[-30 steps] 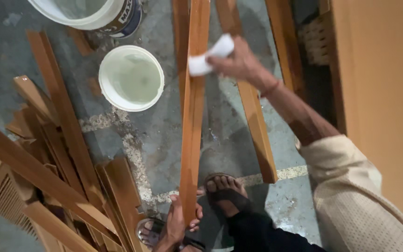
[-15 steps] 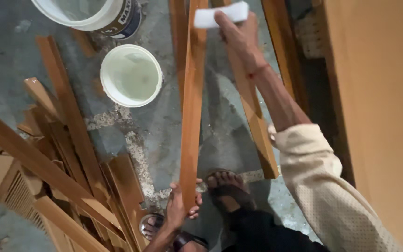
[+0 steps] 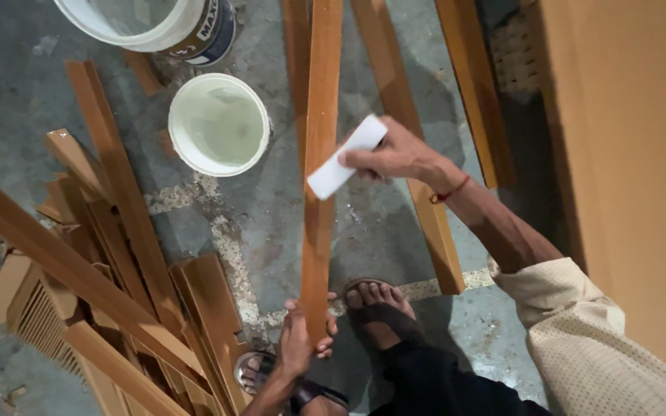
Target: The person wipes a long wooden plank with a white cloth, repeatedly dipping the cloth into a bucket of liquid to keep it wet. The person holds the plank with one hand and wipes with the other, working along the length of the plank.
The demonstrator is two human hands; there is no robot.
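concrete floor (image 3: 395, 231) | 2 buckets (image 3: 220, 123) | left hand (image 3: 300, 343) grips 1 plank (image 3: 322, 154) | right hand (image 3: 395, 154) grips 1 white block (image 3: 346, 157)

The person is wearing a cream shirt with a fine dotted pattern, its sleeve (image 3: 580, 331) ending near the elbow of the right arm. A thin red thread (image 3: 450, 191) is circling the wrist behind the right hand (image 3: 395, 158). The left hand (image 3: 298, 347) is bare, and dark open sandals (image 3: 383, 323) are covering the feet below dark trousers.

Grey concrete floor (image 3: 287, 208) strewn with wood offcuts (image 3: 117, 254), tan panel (image 3: 626, 154) alongside.
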